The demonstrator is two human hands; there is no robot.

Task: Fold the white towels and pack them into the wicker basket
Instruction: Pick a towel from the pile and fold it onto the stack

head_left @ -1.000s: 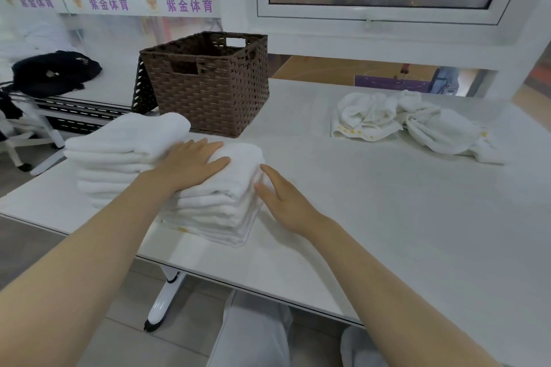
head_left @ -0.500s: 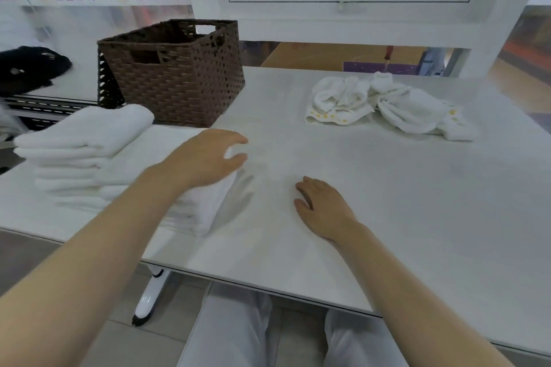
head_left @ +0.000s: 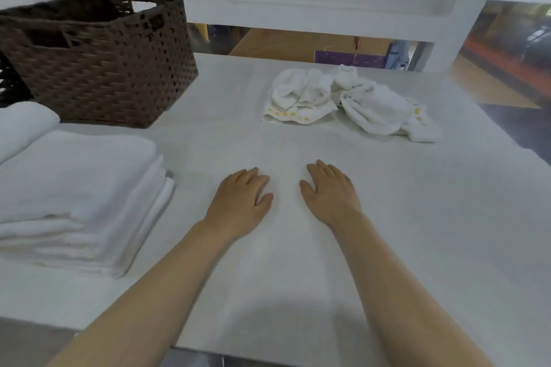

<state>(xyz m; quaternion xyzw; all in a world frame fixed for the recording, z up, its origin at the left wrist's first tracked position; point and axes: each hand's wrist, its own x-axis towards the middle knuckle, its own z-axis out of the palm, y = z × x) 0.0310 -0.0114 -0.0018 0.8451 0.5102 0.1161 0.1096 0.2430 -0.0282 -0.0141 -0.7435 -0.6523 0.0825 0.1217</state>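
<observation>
So both the left hand (head_left: 240, 198) and right hand (head_left: 331, 192) lie flat and empty mid-table (head_left: 417, 217), between folds I'd say: next is reaching for the crumpled white towels (head_left: 348, 100) by the far edge, while folded white towel stacks (head_left: 80, 188) wait at the left edge beside the brown wicker basket (head_left: 98, 62).

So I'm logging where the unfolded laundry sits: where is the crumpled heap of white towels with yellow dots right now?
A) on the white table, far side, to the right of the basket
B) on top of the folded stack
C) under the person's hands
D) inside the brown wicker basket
A: the crumpled heap of white towels lies on the white table, right of the brown wicker basket, beyond the left hand and the right hand.
</observation>
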